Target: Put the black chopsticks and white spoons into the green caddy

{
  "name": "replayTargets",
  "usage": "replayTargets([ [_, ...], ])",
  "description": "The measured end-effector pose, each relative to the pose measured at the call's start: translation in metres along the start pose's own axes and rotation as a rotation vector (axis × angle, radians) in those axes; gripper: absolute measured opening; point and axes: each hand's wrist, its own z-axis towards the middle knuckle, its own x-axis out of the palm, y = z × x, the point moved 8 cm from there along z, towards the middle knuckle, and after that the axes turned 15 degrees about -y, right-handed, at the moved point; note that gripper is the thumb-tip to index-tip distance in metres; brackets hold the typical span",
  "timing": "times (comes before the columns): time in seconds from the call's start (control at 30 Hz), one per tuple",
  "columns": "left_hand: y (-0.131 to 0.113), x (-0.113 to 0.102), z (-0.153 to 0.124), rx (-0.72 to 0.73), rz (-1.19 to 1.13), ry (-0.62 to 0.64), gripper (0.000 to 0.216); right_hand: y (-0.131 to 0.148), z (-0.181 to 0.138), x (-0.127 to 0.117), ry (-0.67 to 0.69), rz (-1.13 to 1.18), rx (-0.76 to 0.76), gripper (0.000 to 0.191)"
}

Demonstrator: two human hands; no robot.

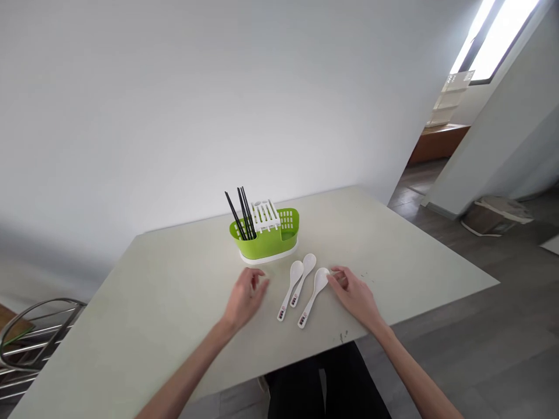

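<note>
Three white soup spoons lie on the table between my hands: a left spoon (291,288), a middle spoon (305,273) and a right spoon (315,294). Their handles point toward me and bear small printed marks. My left hand (247,295) is left of the spoons, fingers curved and apart, holding nothing. Close beside the right spoon's bowl is my right hand (353,293), fingers parted and nothing held; whether a fingertip touches the bowl I cannot tell. Behind them stands a green cutlery holder (264,247) with a white slotted rack (265,215) and several black chopsticks (244,215) in its left compartment.
The pale table (183,291) meets a white wall (262,105) at its far side. A metal-framed chair or stool (39,337) stands at the lower left. On the floor to the right is a covered box (495,215), with a window (502,41) above.
</note>
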Motion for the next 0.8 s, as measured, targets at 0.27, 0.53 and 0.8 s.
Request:
replayTargets([
  [0.27,-0.047,0.056,-0.003,0.032,0.051,0.120,0.026,0.025,0.006,0.011,0.123,-0.163,-0.088,0.033],
  [0.53,-0.120,0.021,-0.008,0.180,-0.068,0.477,0.032,0.146,-0.039,-0.033,0.106,0.165,-0.458,0.030],
  [0.8,-0.072,-0.144,0.087,-0.178,0.117,-0.113,0.048,0.114,-0.008,-0.032,0.093,0.398,-0.240,0.038],
])
